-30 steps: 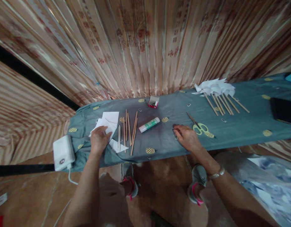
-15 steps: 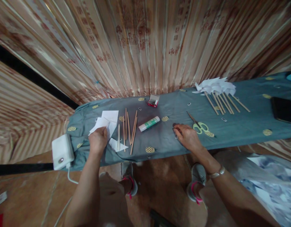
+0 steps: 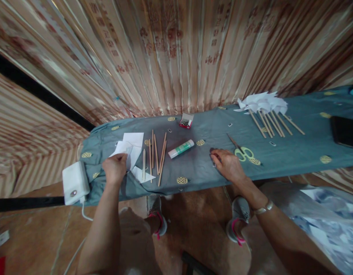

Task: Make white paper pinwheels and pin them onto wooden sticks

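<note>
My left hand (image 3: 115, 167) is closed, knuckles up, at the lower left edge of several overlapping white paper pieces (image 3: 136, 139). What its fingers grip, if anything, is hidden. My right hand (image 3: 228, 165) rests on the cloth with fingers curled together; something dark shows at its fingertips, too small to name. Beside it lie scissors (image 3: 244, 153) with yellow-green handles. Between my hands are several thin wooden sticks (image 3: 156, 154), a whitish pencil-like stick (image 3: 143, 164) on a paper scrap (image 3: 137, 174), and a green and white glue stick (image 3: 181, 149).
Toward the back of the cloth-covered table (image 3: 199, 172) stands an open small red box (image 3: 186, 121) of metal bits. Paper pinwheels (image 3: 264, 103) on sticks lie back right, near a black phone-like object (image 3: 345, 131). A white device (image 3: 75, 183) with a cable sits at the left end.
My left hand has shifted slightly to the left over the paper, still closed. My right hand has stayed in nearly the same place.
</note>
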The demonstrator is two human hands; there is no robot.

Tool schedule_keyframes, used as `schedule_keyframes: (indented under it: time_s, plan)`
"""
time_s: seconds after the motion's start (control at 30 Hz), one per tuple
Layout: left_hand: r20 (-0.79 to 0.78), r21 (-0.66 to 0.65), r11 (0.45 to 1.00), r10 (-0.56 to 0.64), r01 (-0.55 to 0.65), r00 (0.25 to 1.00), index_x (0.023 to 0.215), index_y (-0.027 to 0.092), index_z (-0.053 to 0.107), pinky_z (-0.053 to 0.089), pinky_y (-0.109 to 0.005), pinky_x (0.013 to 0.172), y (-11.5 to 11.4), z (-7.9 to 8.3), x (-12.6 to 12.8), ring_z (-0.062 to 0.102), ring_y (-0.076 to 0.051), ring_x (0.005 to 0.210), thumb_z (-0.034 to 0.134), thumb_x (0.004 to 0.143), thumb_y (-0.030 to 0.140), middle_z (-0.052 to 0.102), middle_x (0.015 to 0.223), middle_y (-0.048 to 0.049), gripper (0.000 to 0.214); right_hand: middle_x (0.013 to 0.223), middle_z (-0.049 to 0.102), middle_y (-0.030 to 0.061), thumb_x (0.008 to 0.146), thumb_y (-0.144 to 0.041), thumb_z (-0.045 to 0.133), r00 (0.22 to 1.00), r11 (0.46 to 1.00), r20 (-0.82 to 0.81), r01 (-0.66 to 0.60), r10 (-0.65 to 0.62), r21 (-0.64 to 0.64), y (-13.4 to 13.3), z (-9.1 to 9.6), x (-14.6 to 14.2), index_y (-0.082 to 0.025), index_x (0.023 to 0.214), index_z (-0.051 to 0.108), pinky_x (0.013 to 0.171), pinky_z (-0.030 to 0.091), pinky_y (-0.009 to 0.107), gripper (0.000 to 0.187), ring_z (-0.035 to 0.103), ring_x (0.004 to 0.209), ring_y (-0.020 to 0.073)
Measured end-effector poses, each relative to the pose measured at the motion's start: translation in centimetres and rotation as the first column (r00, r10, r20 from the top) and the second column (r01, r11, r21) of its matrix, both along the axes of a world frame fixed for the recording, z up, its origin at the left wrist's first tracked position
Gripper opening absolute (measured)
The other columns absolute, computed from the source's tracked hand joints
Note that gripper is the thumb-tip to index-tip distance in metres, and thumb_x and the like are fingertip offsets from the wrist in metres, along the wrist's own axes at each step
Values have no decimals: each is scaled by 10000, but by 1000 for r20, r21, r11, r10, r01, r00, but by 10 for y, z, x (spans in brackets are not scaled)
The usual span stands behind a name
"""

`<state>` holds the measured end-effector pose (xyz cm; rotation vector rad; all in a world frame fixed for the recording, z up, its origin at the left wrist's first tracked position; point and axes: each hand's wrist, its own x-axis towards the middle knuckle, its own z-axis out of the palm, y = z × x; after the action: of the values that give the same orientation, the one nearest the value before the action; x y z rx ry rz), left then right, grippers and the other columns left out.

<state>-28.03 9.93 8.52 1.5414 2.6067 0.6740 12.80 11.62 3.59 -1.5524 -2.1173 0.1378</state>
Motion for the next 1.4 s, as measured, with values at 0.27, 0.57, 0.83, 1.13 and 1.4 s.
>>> schedule_keyframes:
  time_s: [0.27, 0.57, 0.83, 1.13, 1.4]
  plan:
    - [108, 43, 999, 11, -16, 994, 843, 127, 758, 488, -332, 743, -1, 4, -1, 707, -315, 873, 560, 756, 393, 766, 840, -133, 343, 917, 743, 107, 916, -265, 484, 1000, 1000, 10, 11, -11, -3, -1, 3, -1, -169, 955, 687, 798, 503, 339, 228, 675, 842, 240]
    - [203, 307, 951, -30, -34, 979, 868, 122, 735, 513, -333, 761, -3, 27, 16, 699, -251, 811, 567, 795, 346, 756, 866, -99, 289, 924, 750, 103, 910, -254, 473, 1000, 1000, -13, 0, 0, -31, 0, 5, 1, -176, 964, 688, 820, 505, 349, 235, 681, 855, 240]
    - [784, 467, 875, -345, -124, 516, 717, 177, 709, 470, -230, 534, -23, 55, 125, 551, -105, 531, 768, 618, 378, 646, 604, 20, 232, 973, 759, 77, 899, -291, 490, 975, 998, -220, 31, -43, -57, -10, 18, 4, -194, 963, 703, 834, 522, 324, 242, 702, 883, 220]
    - [995, 90, 992, -86, 83, -49, 674, 156, 698, 460, -243, 482, -25, 12, 200, 571, -125, 465, 861, 483, 418, 652, 549, 8, 363, 1029, 745, 79, 920, -318, 482, 926, 986, -352, 96, -138, -134, -25, 36, 22, -194, 1113, 653, 851, 541, 347, 286, 704, 873, 208]
    - [997, 54, 990, -47, 131, -56, 667, 149, 708, 451, -230, 489, -11, -17, 223, 556, -110, 473, 865, 463, 419, 655, 555, 12, 373, 1588, 231, 137, 887, -212, 506, 975, 974, -78, -213, 208, -71, -47, 46, 31, -223, 1370, 428, 1155, 283, 533, 489, 212, 1478, 297]
